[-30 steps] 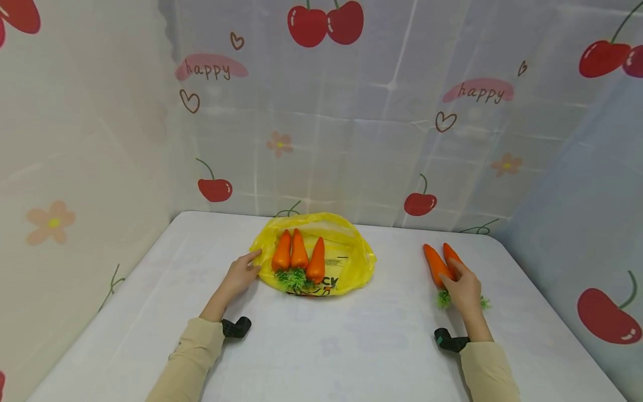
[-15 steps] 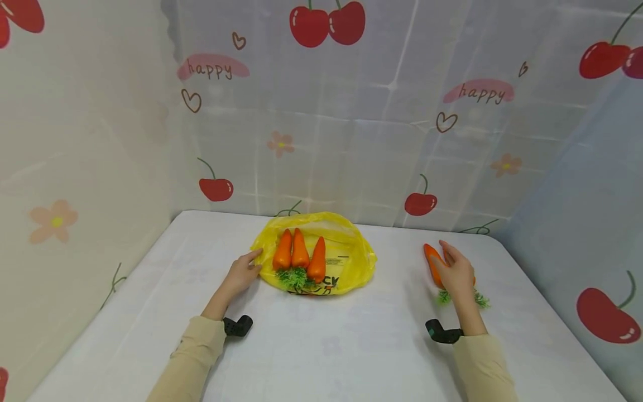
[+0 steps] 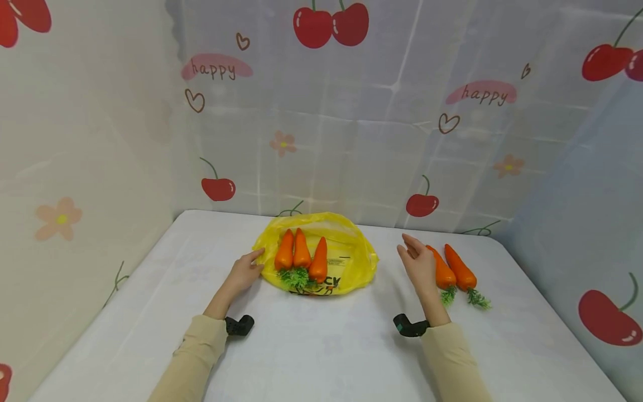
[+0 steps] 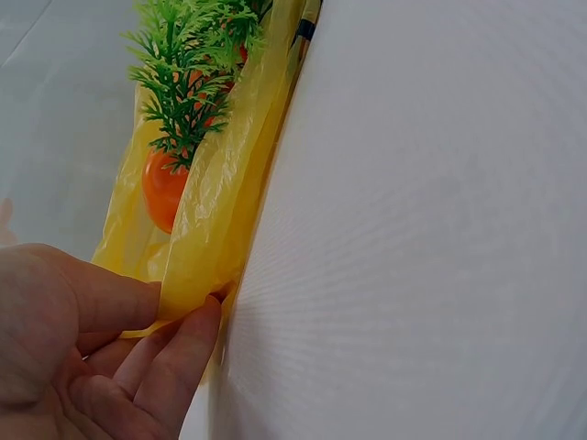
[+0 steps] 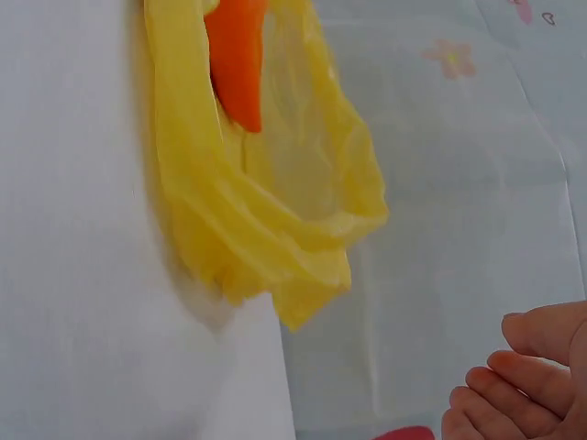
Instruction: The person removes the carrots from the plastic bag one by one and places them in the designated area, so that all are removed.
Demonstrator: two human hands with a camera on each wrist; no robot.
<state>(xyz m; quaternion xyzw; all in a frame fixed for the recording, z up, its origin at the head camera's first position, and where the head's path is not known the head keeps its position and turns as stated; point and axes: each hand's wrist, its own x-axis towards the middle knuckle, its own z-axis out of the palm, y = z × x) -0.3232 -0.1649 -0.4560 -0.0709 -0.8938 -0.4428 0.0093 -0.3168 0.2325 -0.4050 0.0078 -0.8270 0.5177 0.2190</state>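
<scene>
Right hand [image 3: 420, 268] has moved left from two carrots [image 3: 460, 270] (it partly covers one), fingers [image 5: 506, 396] loosely bent, holding nothing; left hand [image 3: 244, 274] pinches the yellow bag [image 3: 358, 261] on the table [image 3: 326, 352], three carrots [image 3: 302, 252] inside, their leaves [image 3: 293, 278] overlapping.

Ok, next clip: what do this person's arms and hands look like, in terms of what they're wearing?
The left sleeve and right sleeve are plain beige, slightly creased, ending short of the hands. By each cuff sits a small black angled device, one on the left, one on the right. The left hand and right hand wear no gloves; no cables show.
</scene>
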